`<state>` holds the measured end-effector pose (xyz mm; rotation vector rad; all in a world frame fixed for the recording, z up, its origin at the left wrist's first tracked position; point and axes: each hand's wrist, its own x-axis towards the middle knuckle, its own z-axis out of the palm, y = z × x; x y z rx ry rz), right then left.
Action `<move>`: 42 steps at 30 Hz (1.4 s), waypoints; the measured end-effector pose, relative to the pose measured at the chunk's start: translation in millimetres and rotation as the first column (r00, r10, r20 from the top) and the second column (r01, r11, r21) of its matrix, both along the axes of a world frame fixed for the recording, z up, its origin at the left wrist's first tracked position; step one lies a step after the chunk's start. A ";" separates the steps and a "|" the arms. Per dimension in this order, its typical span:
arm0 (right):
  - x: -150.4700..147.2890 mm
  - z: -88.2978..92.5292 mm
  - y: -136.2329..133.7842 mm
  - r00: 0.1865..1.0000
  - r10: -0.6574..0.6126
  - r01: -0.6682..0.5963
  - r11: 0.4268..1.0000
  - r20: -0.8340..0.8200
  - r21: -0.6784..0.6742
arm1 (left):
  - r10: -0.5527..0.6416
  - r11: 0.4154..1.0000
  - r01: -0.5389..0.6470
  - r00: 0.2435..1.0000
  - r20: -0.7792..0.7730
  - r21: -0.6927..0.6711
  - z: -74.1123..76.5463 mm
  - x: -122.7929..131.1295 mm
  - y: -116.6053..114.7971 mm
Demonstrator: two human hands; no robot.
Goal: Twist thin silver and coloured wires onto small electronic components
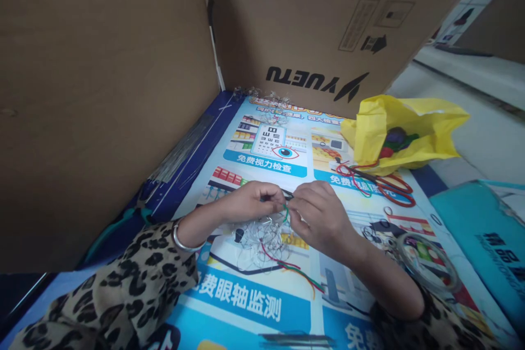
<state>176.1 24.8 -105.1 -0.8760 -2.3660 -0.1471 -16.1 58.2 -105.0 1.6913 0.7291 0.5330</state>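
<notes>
My left hand [260,200] and my right hand [319,216] meet over the middle of the printed sheet, fingertips pinched close together. A short length of green yarn [286,214] runs between them, and both pinches appear to be on it. Something small and dark shows at the fingertips, too little of it to name. Just below my hands lies a loose tangle of thin silvery wire [262,243]. Out of it trail strands of red, green and orange yarn [301,270] toward the lower right.
Cardboard walls [287,22] stand left and behind. At right are a yellow bag [371,131] holding yarn balls, orange-handled scissors [396,188], a roll of clear tape [429,262] and a teal packet [484,246]. Left are wire lengths [180,150] and teal-handled pliers [118,224].
</notes>
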 end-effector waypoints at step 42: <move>17.7 14.7 7.1 0.992 -0.018 0.006 0.995 -0.127 -0.097 | 0.052 0.965 -0.037 0.997 -0.052 0.260 1.2 1.4 -0.5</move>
